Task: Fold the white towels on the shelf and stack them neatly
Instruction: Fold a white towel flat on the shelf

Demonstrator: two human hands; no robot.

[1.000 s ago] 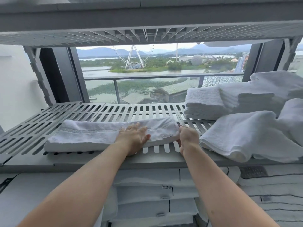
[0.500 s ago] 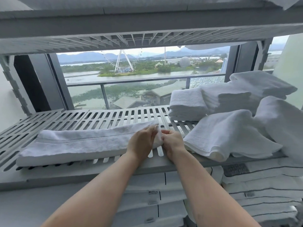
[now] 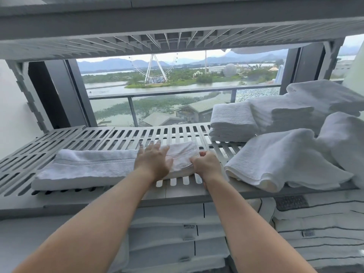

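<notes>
Now we pin the long white terry towel (image 3: 88, 166) on the grey slatted shelf (image 3: 118, 134) with our flat, spread left hand (image 3: 152, 162); our right hand (image 3: 206, 166) pinches its end, best folded over squarely.

The left hand (image 3: 152, 163) has released the towel (image 3: 88, 167) end and now presses flat.

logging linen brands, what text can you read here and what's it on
"Hilton": label on the folded linen below the shelf; the smaller line beneath is blurred.
Tag on the towel being folded: too blurred to read.
Mark on the shelf edge: too small.
</notes>
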